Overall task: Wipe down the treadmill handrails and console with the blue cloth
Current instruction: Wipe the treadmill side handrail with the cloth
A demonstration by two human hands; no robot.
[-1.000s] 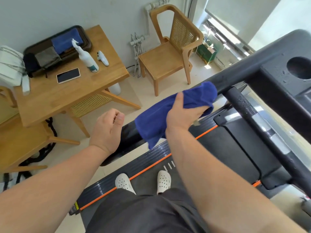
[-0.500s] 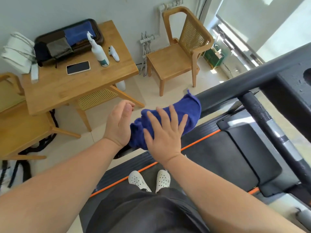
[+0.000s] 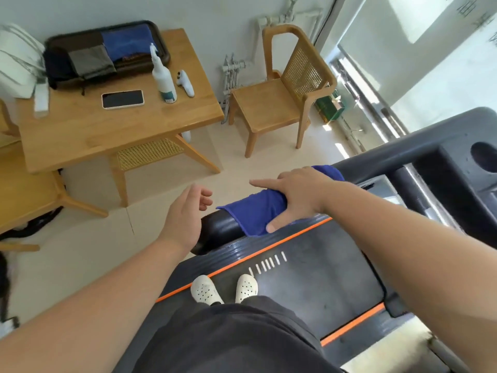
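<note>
Blue cloth (image 3: 255,211) drapes over the near end of the handrail (image 3: 217,232), pinned under the right hand (image 3: 304,195), fingers splayed, so it hugs the curve. The left hand (image 3: 185,214) hovers alongside, loose and empty.

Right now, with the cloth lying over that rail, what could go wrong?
1. The right hand only presses the blue cloth onto the handrail with fingers spread, near the rail's rounded end; a wipe that way might push it off onto the floor.
2. The left hand hovers free, holding nothing, while the person stands on the treadmill belt, so a lean could unbalance them.
</note>
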